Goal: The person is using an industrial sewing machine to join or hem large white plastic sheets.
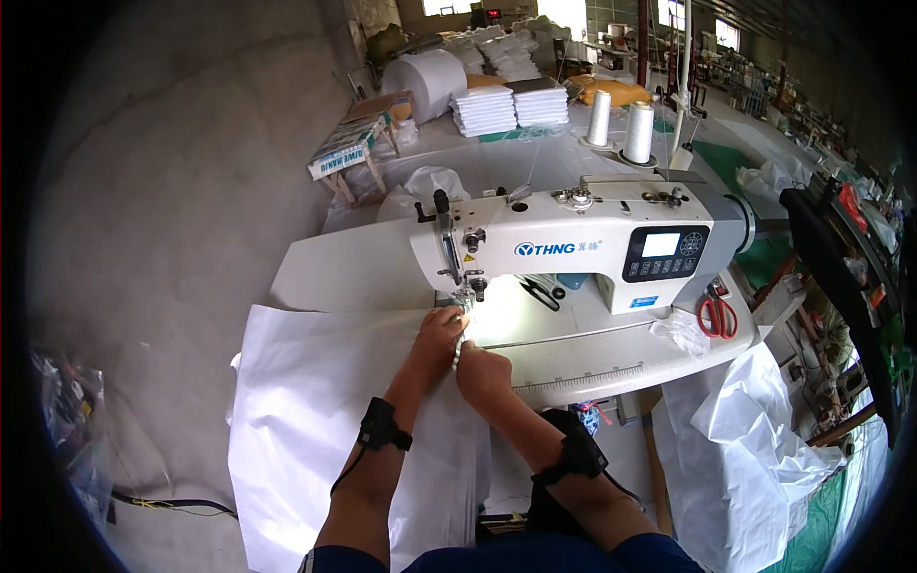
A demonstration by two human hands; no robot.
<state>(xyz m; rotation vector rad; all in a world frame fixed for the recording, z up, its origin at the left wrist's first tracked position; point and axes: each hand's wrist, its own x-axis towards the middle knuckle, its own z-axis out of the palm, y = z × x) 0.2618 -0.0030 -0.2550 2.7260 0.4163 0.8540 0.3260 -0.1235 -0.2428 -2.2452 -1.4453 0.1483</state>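
A white sewing machine stands before me, its lamp lighting the needle area. A large white sheet hangs from the left part of the table toward me, its right edge running up to the presser foot. My left hand is closed on that edge just in front of the foot, fingertips close to it. Slightly nearer and to the right, my right hand is closed round the same edge, the fingers curled. Both wrists wear black straps. The needle tip is hard to make out.
Black thread snips lie under the machine arm. Red-handled scissors rest at the table's right end, above a crumpled white sheet. Behind stand thread cones, stacked white sheets, a big white roll and a wooden stool.
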